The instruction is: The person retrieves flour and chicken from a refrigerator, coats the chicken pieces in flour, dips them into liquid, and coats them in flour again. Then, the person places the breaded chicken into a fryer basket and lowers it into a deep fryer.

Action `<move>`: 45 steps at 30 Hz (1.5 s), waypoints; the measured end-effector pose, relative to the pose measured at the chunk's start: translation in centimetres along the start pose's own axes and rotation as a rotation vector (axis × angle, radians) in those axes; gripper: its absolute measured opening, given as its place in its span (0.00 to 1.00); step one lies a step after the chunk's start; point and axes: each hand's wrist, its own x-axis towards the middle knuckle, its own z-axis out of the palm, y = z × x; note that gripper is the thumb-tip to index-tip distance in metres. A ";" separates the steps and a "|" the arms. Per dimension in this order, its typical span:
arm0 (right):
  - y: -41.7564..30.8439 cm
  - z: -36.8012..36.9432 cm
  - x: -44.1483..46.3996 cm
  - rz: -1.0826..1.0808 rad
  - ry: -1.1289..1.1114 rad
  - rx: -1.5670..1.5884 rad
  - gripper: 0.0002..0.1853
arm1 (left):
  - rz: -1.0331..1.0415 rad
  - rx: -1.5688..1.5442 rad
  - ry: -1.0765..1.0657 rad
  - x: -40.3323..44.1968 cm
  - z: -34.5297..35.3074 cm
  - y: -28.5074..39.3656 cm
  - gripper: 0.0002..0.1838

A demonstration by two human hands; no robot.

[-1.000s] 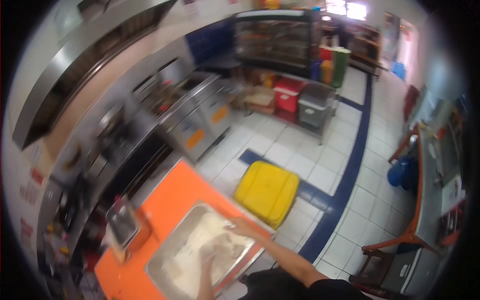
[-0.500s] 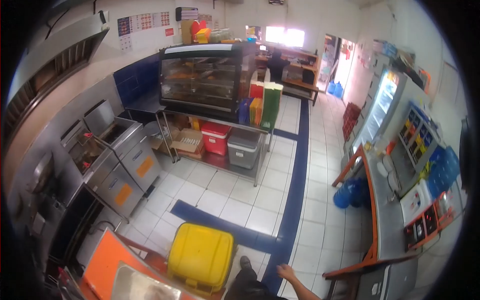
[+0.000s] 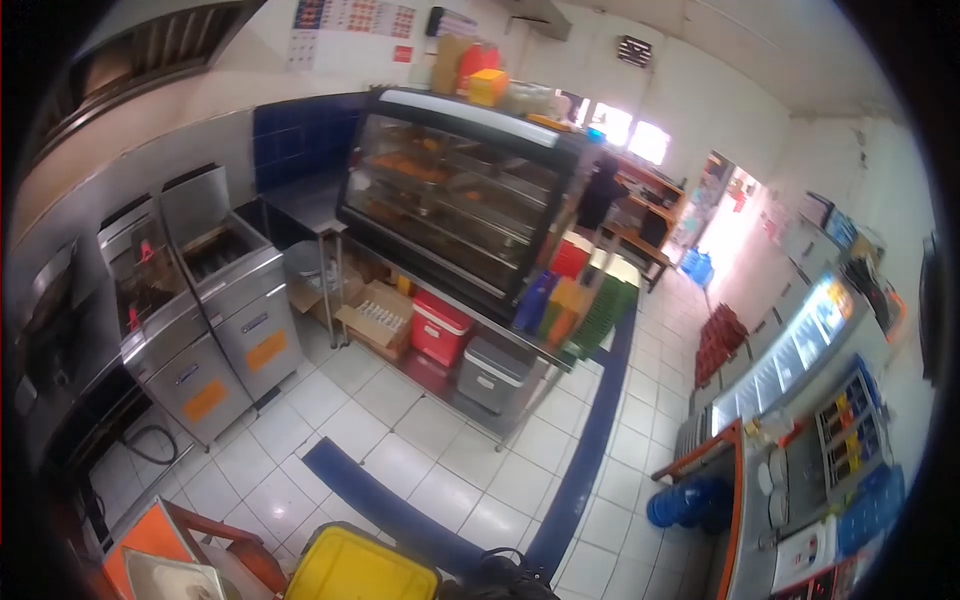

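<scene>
Neither of my hands is in the head view now. A dark shape [image 3: 510, 575], perhaps part of my clothing or shoe, shows at the bottom edge. Beside it on the left stands a bin with a yellow lid [image 3: 362, 568]. An orange-edged table [image 3: 150, 535] with a metal basin [image 3: 180, 578] reaches in at the lower left. Further ahead is a glass display case [image 3: 450, 190] with food on its shelves, set on a metal stand.
Steel fryers [image 3: 215, 310] line the left wall. Under the display stand sit a cardboard box [image 3: 378, 320], a red cooler [image 3: 438, 328] and a grey cooler [image 3: 493, 375]. Blue water jugs [image 3: 690, 507] stand by the right-hand counter. A person [image 3: 600, 190] is far back.
My view has tilted and come nearer the display case. The right hand, low in the earlier frame, has gone out of sight. The yellow-lidded bin now sits lower and further left.
</scene>
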 end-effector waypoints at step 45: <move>-32.4 124.6 -32.1 -1.437 -1.680 -1.384 0.16 | -1.734 0.177 0.975 -0.5 -16.8 -46.5 0.12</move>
